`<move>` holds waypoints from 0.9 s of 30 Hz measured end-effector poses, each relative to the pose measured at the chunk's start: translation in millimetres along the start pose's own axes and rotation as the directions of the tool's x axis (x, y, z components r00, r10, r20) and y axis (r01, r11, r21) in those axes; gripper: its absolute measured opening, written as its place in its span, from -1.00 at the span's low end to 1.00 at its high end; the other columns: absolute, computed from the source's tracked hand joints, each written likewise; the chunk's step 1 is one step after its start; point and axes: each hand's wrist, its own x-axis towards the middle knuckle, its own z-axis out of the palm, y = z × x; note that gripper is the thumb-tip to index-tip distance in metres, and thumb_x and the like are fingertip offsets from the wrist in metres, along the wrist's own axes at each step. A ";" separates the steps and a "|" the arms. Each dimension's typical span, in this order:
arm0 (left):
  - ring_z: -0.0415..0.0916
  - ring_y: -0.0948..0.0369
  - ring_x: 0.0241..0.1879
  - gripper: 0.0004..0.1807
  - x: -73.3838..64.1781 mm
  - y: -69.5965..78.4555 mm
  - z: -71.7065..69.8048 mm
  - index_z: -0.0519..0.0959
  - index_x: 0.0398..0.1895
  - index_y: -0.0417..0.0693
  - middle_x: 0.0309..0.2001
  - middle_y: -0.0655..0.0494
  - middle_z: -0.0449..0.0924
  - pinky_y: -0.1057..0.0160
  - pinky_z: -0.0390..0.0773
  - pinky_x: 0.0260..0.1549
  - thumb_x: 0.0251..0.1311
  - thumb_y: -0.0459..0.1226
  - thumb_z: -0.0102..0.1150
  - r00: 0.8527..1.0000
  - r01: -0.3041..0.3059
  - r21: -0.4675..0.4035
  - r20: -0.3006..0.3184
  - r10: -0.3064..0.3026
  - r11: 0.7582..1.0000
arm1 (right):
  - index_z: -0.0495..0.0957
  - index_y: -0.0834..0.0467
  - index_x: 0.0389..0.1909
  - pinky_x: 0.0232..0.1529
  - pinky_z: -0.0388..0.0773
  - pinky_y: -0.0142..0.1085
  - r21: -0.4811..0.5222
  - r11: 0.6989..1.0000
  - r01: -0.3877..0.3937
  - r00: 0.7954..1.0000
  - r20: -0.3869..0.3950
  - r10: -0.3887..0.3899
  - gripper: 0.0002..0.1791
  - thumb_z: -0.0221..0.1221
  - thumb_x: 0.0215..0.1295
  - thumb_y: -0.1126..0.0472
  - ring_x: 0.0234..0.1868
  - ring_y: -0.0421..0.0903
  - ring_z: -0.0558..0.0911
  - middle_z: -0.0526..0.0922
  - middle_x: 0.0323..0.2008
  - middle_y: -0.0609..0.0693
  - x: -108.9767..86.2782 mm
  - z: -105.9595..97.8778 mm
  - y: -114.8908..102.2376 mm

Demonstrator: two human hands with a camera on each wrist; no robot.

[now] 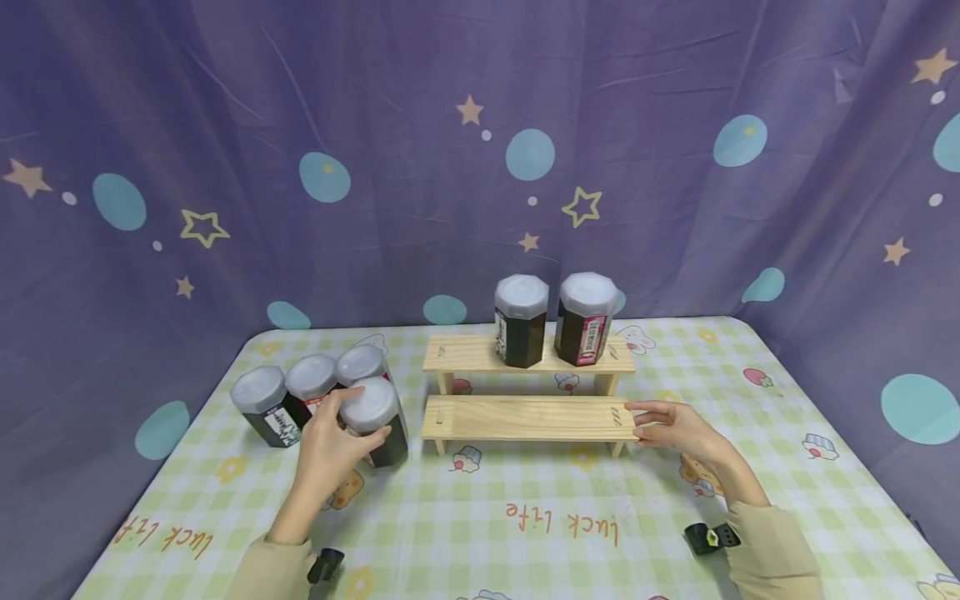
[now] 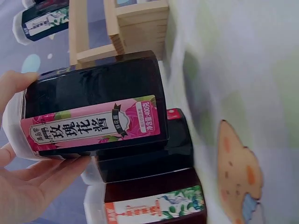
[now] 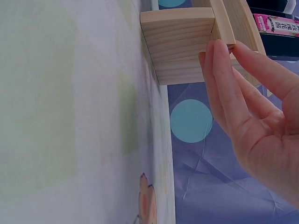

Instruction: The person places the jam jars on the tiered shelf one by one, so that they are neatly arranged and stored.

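Observation:
My left hand grips a dark jar by its white lid, thumb on one side and fingers on the other. The jar has a pink label and is held up off the cloth, slightly tilted. Behind it stand several similar white-lidded jars, among them a jar with a bird-and-leaf label. My right hand pinches the right end of the lower board of a two-step wooden rack. In the right wrist view, the thumb and fingertips meet at the board's edge.
On the rack's upper step stand two dark jars, a left one and a right one with a pink label. A green checked tablecloth covers the table. Behind it hangs a purple curtain.

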 end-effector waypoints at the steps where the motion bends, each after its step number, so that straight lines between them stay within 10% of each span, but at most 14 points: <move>1: 0.46 -0.06 -0.28 -0.33 0.2 1.6 -1.0 0.41 -0.05 -0.19 -0.10 -0.21 0.44 0.02 0.47 -0.43 -0.36 -0.27 0.45 1.000 -0.005 0.002 -0.004 0.005 1.000 | 0.14 0.50 0.17 -0.12 0.48 -0.12 -0.002 1.000 0.000 1.000 0.000 0.000 -0.39 0.12 0.17 0.31 -0.18 -0.19 0.54 0.38 -0.05 0.39 0.1 0.1 0.0; 27: 0.48 0.03 -0.27 -0.36 18.3 51.2 -17.8 0.42 -0.03 -0.07 -0.09 -0.06 0.43 0.10 0.52 -0.39 -0.32 -0.22 0.43 1.000 -0.028 -0.081 -0.015 0.027 0.996 | 0.14 0.50 0.17 -0.12 0.48 -0.12 -0.012 1.000 -0.008 1.000 0.004 0.008 -0.38 0.12 0.16 0.30 -0.20 -0.19 0.55 0.38 -0.05 0.40 -0.1 -0.3 -1.4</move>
